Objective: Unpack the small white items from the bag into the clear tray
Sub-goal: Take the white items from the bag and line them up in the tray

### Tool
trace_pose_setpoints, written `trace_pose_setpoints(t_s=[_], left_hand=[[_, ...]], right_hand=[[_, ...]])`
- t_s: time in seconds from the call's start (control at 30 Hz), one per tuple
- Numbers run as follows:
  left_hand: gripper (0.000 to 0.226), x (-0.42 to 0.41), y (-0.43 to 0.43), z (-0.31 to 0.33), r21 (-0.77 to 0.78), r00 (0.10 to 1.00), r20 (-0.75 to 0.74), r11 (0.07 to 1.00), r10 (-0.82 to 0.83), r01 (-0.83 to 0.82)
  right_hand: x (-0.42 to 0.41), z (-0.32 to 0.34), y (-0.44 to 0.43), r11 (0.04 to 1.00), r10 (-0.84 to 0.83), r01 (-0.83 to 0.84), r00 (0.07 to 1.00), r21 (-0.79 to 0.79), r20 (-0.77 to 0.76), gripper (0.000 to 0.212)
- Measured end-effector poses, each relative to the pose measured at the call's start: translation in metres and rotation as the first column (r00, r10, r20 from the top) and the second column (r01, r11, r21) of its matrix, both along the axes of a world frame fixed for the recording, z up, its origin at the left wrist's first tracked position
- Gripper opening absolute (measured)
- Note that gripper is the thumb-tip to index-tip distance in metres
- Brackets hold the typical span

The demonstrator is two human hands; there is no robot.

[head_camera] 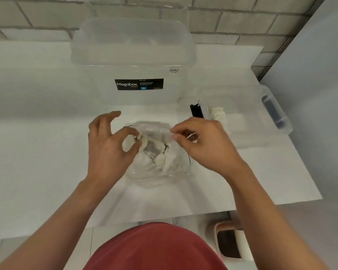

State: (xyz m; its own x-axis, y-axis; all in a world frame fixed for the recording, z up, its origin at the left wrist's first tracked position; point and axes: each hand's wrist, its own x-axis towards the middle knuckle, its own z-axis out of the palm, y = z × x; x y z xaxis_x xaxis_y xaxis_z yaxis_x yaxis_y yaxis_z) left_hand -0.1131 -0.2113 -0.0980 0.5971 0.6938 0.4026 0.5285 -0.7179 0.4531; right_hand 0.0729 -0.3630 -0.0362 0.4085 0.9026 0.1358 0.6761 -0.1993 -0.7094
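The removal step is under way: the left hand (107,151) is pinching one small white item (128,146) between thumb and forefinger at the mouth of the bag (156,172), its other fingers spread free, while the right hand (203,145) is pinching the bag's rim to hold it open. More white items (162,160) are lying inside the bag, and the clear tray (261,137) to its right is holding a small heap (219,114). The next move is judged to be calling for lifting the pinched item clear and carrying it across to the tray

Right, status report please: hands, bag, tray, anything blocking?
Left hand pinches white item at bag mouth. Right hand pinches bag rim. Clear tray holds some. No obstruction seen.
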Motion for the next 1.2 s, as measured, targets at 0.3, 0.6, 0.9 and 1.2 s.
trace_pose_setpoints(t_s=[0.3,0.6,0.9,1.2], left_hand=[[0.081,-0.007,0.020,-0.023,-0.328,0.894,-0.405,0.943,-0.194,0.057],[0.063,0.004,0.038,-0.010,-0.621,0.954,-0.068,0.761,-0.293,0.189],[0.060,-0.006,0.042,-0.030,-0.487,0.946,-0.062,0.837,-0.318,0.250],[0.069,0.000,0.043,-0.032,-0.479,0.952,-0.042,0.842,-0.303,0.247]], right_hand=[[-0.040,-0.062,0.048,0.867,0.120,0.046,0.947,-0.497,0.297,0.012],[-0.042,-0.054,0.078,0.894,-0.123,0.215,0.961,-0.394,0.247,0.019],[-0.048,-0.060,0.077,0.872,-0.210,0.264,0.962,-0.411,0.173,0.015],[-0.042,-0.054,0.071,0.863,-0.191,0.232,0.972,-0.448,0.136,0.030]])
